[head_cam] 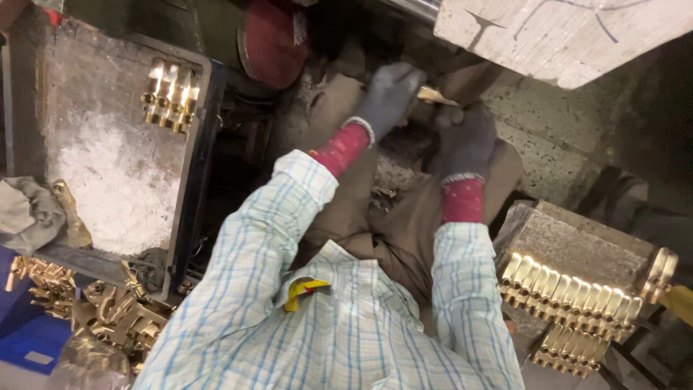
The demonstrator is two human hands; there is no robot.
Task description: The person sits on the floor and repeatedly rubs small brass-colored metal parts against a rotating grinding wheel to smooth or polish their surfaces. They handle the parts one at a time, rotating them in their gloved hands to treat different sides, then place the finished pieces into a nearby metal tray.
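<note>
Both my hands wear grey gloves with red cuffs. My left hand [388, 95] and my right hand [468, 139] are together at the top centre, over my lap. A small brass part [435, 94] sits between them, gripped by the fingers of both hands. Only its tip shows. A dark red wheel [271, 37] sits just up and left of my left hand. My checked shirt sleeves fill the lower middle.
A dark tray [196, 155] on the left holds white powder [115, 180] and a short row of brass parts [170, 95]. Loose brass parts [108, 307] lie heaped at the lower left by a blue bin [29, 328]. Rows of brass parts [570, 292] rest against a stone block [577, 242] at the right.
</note>
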